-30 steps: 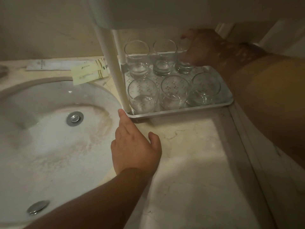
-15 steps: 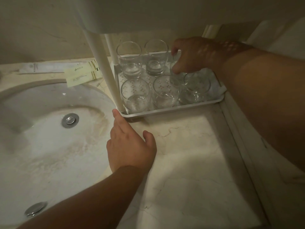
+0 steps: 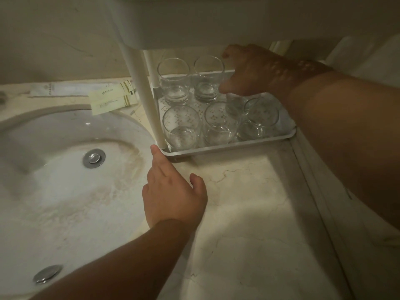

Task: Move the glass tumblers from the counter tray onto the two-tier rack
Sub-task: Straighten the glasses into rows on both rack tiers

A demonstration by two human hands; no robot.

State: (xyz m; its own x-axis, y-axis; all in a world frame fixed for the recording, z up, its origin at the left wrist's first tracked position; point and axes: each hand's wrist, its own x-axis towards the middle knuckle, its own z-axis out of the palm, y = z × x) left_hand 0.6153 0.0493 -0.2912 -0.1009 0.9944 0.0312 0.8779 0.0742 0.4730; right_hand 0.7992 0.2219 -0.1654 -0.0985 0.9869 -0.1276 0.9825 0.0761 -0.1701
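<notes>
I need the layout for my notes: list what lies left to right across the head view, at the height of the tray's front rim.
Sink basin → drain stopper → left hand → tray → right forearm.

A bathroom was shown here, and pretty clearly a hotel one. A round white washbasin [image 3: 65,169] with a chrome pop-up drain [image 3: 94,158] and an overflow cap [image 3: 47,273] was sunk into a veined marble counter [image 3: 238,224]. Branded paper sachets [image 3: 112,98] were laid out along the back edge by the wall, the kind of amenity packets handed out to guests. A metal tray [image 3: 227,147] of identical glass tumblers [image 3: 182,127] was parked under a white plastic rack [image 3: 194,20], which fitted guest-room stock. Brownish staining was seen in the basin.
</notes>
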